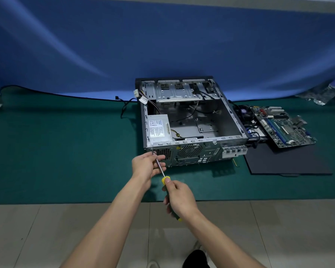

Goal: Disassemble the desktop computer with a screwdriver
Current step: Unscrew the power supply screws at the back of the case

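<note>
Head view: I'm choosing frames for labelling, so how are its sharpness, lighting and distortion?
Head view: the open grey metal computer case and the hands, left and right, are fairly sharp; pale streaks of glare cross the blue backdrop cloth; soft shadows fall beside the case on the green mat; wide-angle bending curves the mat's far edge; the corners look softer.

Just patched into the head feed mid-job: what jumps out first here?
The opened computer case sits mid-mat on the green mat, power supply still inside at its left. The right hand grips the yellow-handled screwdriver, tip at the case's near-left corner, while the left hand steadies the shaft. The removed motherboard lies to the right.
</note>
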